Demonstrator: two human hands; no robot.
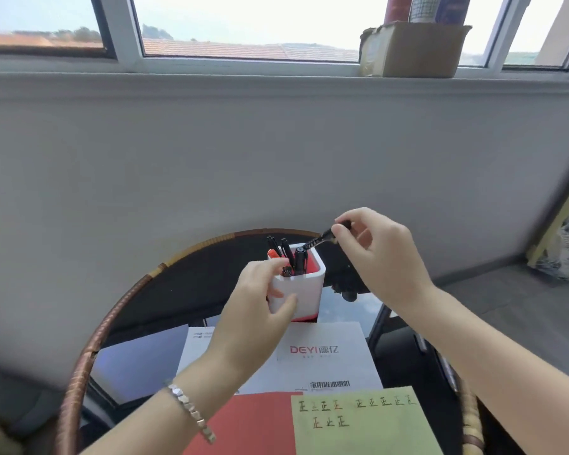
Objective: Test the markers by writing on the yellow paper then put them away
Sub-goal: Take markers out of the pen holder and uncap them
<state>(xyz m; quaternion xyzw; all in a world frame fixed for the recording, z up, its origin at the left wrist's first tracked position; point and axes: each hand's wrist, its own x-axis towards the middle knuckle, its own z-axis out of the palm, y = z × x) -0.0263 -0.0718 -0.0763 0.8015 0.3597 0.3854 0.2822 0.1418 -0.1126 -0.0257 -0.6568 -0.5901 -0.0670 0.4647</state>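
Pinched between the thumb and fingertips of the right hand (381,254), a black marker (316,243) slants down to the left, its lower end at the mouth of the holder (306,287). The left hand (260,310) grips that holder, fingers curled round its left side and the thumb across its front wall.

Nearest, at the lower edge, the yellow paper (358,425) lies flat, with two rows of small written characters across its top. It overlaps a red sheet (250,425) to its left. A metal bracelet (191,412) sits on the left wrist above that sheet. Beyond these lies a white leaflet (326,359) with red printed lettering, partly under the left forearm.

Further back, the holder stands just beyond the leaflet's far edge, white outside and red inside, with several black markers (286,251) standing upright in it. All this rests on a round table (112,323) with a dark glossy top and a wound cane rim.

Behind the table is a plain grey wall (211,159). Above it, a cardboard box (414,50) sits on the sill (211,68) before the window (243,24).
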